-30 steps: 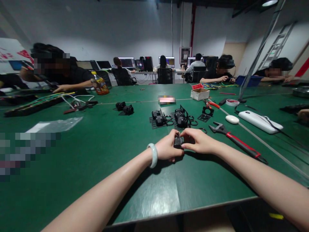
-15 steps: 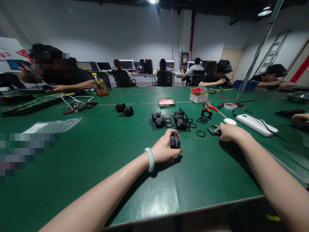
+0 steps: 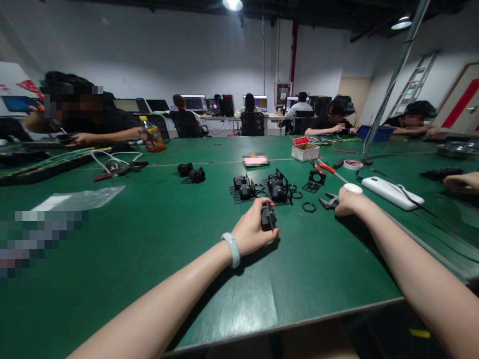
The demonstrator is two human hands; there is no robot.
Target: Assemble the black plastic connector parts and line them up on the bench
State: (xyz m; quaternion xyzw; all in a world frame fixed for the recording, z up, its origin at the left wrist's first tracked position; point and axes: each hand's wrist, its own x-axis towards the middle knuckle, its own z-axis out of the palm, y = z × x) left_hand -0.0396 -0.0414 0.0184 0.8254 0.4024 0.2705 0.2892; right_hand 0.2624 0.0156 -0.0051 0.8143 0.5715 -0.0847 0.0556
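My left hand (image 3: 253, 229) is closed around a small black connector part (image 3: 268, 218), held just above the green table (image 3: 149, 239). A pale bangle (image 3: 231, 249) sits on that wrist. My right hand (image 3: 347, 202) reaches out to the right and is closed over the handle of the adjustable wrench (image 3: 328, 201), whose grey jaw sticks out to the left. Beyond my left hand lie several black connector parts (image 3: 279, 190) on black plates, with loose black rings (image 3: 309, 206) around them.
A white mouse (image 3: 352, 188), a white oblong device (image 3: 392, 192), red-handled pliers (image 3: 322, 166), a tape roll (image 3: 352, 164) and a small cardboard box (image 3: 305, 151) lie at the right. A clear plastic bag (image 3: 78, 198) lies at the left. Other people sit around the table.
My right hand left the black part, moved right and closed on the wrench. My left hand kept hold of the part and shifted slightly away from me.
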